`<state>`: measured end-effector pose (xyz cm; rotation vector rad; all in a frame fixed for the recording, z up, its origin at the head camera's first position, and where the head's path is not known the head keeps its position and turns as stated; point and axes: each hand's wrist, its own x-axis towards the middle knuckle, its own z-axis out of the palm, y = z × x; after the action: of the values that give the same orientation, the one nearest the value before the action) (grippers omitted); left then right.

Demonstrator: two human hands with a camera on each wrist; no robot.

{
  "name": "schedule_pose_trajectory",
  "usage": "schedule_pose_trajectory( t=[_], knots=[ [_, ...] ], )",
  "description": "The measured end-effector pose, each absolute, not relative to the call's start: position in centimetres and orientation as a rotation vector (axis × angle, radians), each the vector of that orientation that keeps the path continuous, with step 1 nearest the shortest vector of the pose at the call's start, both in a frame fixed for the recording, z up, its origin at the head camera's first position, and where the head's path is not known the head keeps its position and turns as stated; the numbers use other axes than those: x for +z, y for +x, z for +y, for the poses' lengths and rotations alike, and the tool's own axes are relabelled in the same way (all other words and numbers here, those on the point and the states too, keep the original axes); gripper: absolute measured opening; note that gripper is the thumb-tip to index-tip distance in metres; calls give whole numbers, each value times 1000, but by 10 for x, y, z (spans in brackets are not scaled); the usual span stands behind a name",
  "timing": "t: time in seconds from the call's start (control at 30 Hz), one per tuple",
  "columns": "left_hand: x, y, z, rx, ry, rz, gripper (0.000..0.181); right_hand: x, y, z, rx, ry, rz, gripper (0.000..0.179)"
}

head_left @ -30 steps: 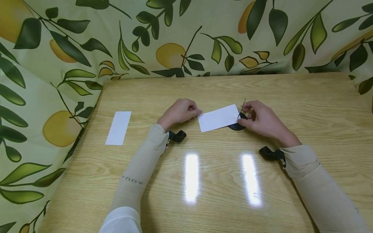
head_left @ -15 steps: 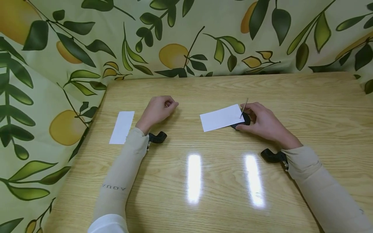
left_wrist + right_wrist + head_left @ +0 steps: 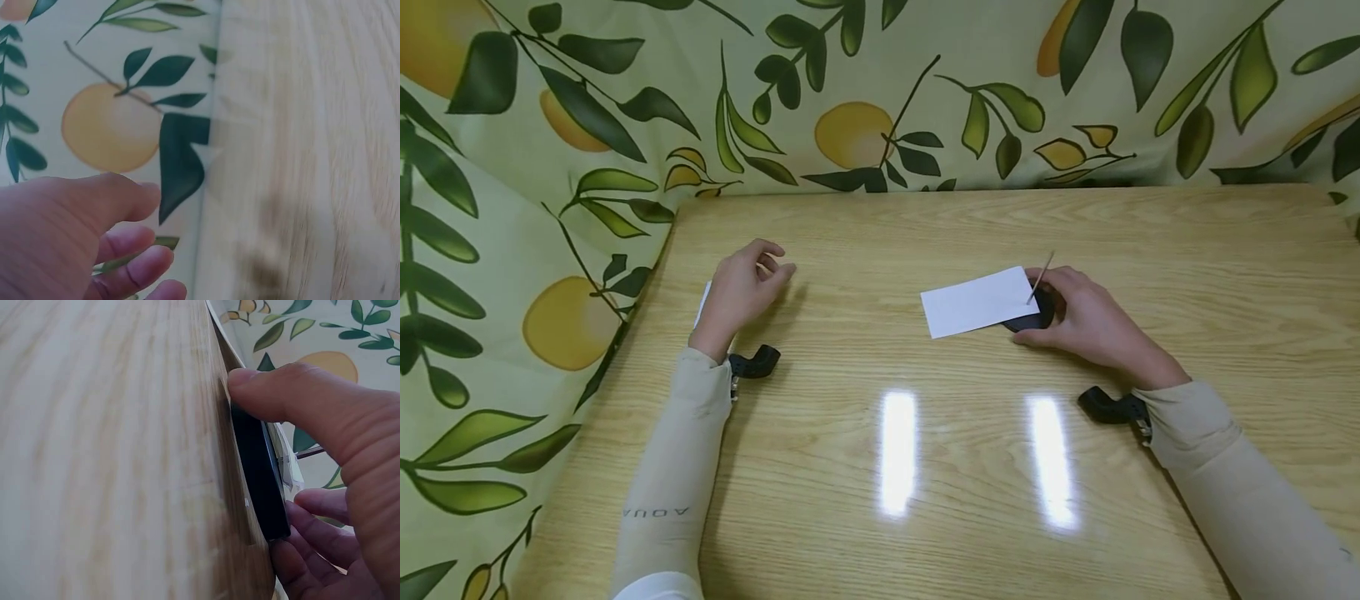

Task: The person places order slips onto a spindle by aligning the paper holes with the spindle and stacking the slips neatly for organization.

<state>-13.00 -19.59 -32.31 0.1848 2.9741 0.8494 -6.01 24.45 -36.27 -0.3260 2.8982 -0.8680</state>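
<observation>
My right hand grips the black round base of a receipt spike, thumb on the near side and fingers on the far side. The spike's thin rod stands tilted up through the right end of a white paper slip, which lies over the base. In the right wrist view the base shows edge-on between thumb and fingers. At the left, my left hand is over the table with loosely bent fingers and nothing in them. A second paper slip is mostly hidden under that hand and wrist.
Both slips and the spike are on a wooden table. A leaf-and-fruit patterned cloth hangs along its back and left edges. Two bright light reflections show on the tabletop near the front.
My left hand has moved left, away from the slip on the spike to over the other slip. My right hand has gone from beside the rod to gripping the base.
</observation>
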Motion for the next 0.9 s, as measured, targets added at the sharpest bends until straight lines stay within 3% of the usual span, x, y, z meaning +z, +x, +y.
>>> schedule_pose_trajectory(
  t=[0.9],
  knots=[
    [-313,-136,-252,571,-71,2804,66,-370,-61,247,-952,-305,2865,91]
  ],
)
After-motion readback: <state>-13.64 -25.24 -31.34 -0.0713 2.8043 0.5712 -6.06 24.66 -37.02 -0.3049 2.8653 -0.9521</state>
